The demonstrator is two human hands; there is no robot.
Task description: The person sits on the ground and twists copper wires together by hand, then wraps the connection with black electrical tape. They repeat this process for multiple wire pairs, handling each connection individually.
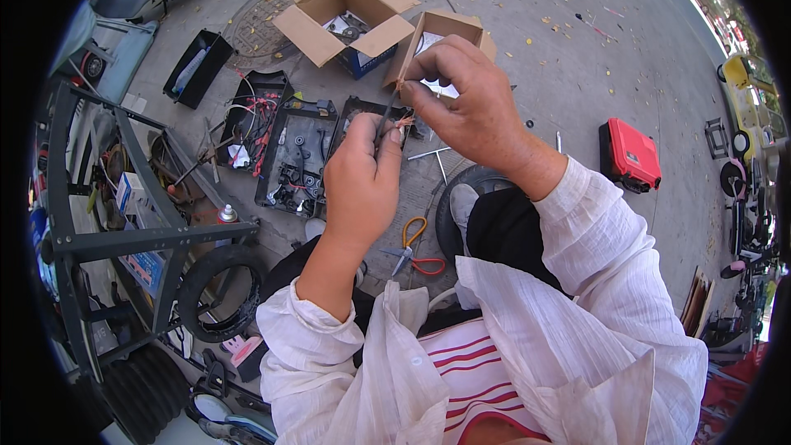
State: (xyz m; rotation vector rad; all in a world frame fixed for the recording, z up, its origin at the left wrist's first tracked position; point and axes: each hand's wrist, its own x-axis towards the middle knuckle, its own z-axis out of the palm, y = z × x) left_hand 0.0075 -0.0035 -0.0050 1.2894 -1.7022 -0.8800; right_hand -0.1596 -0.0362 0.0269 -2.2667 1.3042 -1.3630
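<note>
My left hand (360, 171) is closed around a black cable (386, 112). Frayed copper strands (404, 122) stick out by its thumb tip. Just above and to the right, my right hand (471, 105) pinches the cable's upper end between thumb and forefinger, where a bit of copper colour shows. Below the hands, a pair of scissors (405, 253) with one orange and one red handle lies on the ground. Behind the left hand sits a black tray (278, 194) of small parts.
Two open cardboard boxes (310, 34) stand ahead, one holding metal parts. Black bins with red wires (262, 107) lie left of the trays. A dark metal frame (148, 241) and a tyre (191, 301) crowd the left. Another tyre (449, 214) lies by my foot; a red case (630, 155) sits right.
</note>
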